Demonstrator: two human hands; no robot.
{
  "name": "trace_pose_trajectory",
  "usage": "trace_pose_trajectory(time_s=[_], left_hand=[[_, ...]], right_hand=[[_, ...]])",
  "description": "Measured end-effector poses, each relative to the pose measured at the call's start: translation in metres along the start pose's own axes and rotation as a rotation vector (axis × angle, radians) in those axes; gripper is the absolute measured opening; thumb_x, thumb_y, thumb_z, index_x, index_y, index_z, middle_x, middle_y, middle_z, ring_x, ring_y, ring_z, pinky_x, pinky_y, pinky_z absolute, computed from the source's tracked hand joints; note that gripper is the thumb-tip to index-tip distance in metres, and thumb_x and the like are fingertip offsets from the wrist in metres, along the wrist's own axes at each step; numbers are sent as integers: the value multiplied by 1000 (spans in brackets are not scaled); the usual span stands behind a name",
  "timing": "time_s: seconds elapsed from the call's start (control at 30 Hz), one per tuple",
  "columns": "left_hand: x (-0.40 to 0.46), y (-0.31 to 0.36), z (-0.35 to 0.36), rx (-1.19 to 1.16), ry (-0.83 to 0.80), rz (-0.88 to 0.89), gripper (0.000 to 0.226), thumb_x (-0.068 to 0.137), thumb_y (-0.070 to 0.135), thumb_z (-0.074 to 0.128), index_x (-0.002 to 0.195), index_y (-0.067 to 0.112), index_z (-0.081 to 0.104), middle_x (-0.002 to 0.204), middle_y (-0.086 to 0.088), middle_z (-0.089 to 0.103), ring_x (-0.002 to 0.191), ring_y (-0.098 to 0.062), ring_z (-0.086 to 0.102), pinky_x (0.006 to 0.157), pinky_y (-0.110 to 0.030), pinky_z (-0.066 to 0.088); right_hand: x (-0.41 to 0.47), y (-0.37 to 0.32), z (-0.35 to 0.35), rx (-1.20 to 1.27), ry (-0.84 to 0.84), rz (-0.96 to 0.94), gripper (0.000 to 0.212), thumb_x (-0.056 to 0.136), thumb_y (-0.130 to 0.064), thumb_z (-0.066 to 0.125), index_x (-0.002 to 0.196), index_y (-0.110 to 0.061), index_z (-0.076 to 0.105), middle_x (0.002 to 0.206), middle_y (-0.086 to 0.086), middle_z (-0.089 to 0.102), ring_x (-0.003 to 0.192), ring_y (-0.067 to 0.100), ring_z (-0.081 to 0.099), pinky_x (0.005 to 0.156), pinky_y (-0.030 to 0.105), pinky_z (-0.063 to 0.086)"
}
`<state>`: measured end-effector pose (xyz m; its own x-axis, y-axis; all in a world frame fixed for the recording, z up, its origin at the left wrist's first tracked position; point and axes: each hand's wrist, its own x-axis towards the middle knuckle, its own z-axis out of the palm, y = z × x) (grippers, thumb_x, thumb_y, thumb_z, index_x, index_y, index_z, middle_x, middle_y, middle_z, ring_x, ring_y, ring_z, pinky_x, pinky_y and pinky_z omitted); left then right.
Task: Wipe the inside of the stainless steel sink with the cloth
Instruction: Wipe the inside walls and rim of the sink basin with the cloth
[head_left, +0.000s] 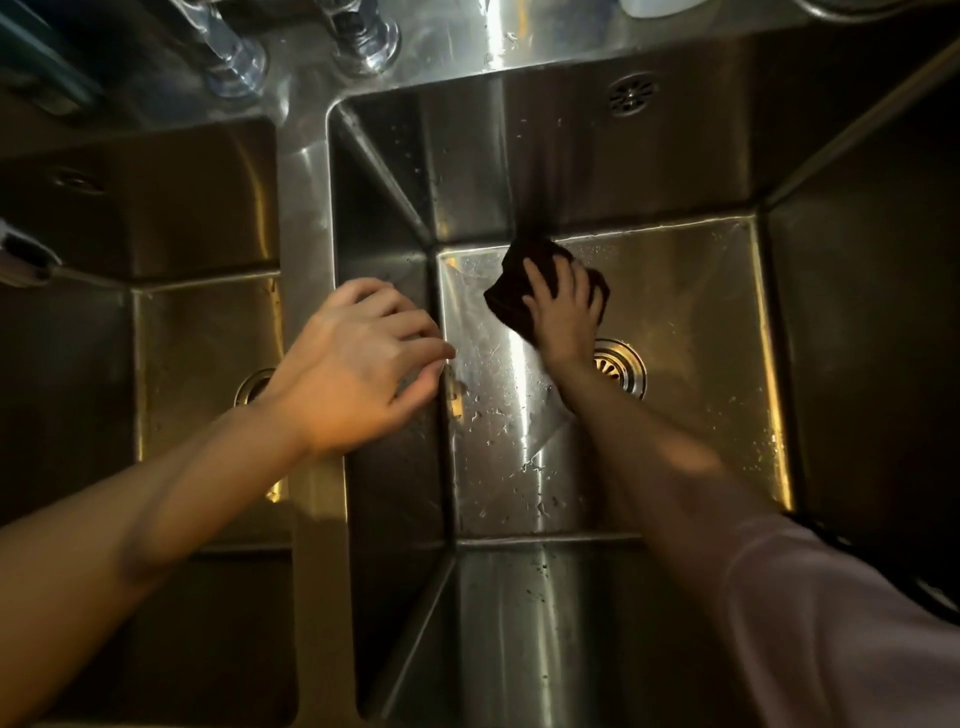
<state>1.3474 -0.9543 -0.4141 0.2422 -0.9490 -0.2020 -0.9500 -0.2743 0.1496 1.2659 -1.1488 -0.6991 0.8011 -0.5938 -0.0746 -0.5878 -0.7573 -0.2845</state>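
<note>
A deep stainless steel sink (691, 322) fills the middle and right of the head view, its floor wet with droplets. My right hand (563, 306) reaches down to the floor near the back wall and presses a dark cloth (511, 291) flat with spread fingers. The round drain (621, 366) lies just behind my right wrist, partly hidden by it. My left hand (363, 364) hovers over the divider (306, 208) between the two basins, fingers loosely curled and holding nothing.
A second basin (202, 353) with its own drain lies to the left. Tap bases (236, 62) stand on the back ledge. An overflow grille (632, 93) sits high on the back wall. A pale object (23, 254) pokes in at the left edge.
</note>
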Motion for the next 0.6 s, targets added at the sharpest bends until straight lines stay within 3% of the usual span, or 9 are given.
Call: trace_pose_trajectory(time_s=[0.1,0.27,0.47,0.6], left_hand=[[2,0,0,2,-19,3,43,96,38,34,108,24,72,102,4,70,100,-20,61,100,-40,32],[1,-1,0,15,-22,-3,42,96,38,34,109,24,72,102,3,70,102,-19,61,102,-40,31],[1,-2,1,15,-10,12,42,96,36,35,106,21,72,100,1,71,99,-20,62,100,-40,32],[1,-1,-1,23,-18,6,40,96,36,36,107,24,72,101,3,70,100,-19,61,101,-41,33]], right_hand=[[14,22,-12,15,67,38,46,97,-42,42,142,-36,39,147,8,41,136,29,35,106,50,30],[-34,-9,9,77,109,303,48,95,-42,47,142,-34,39,148,9,39,137,31,34,106,55,28],[16,37,-12,2,52,55,47,95,-43,45,141,-36,41,147,8,41,136,30,36,107,51,29],[-17,30,-6,12,119,155,45,96,-40,39,141,-34,40,147,10,41,136,31,36,106,53,31]])
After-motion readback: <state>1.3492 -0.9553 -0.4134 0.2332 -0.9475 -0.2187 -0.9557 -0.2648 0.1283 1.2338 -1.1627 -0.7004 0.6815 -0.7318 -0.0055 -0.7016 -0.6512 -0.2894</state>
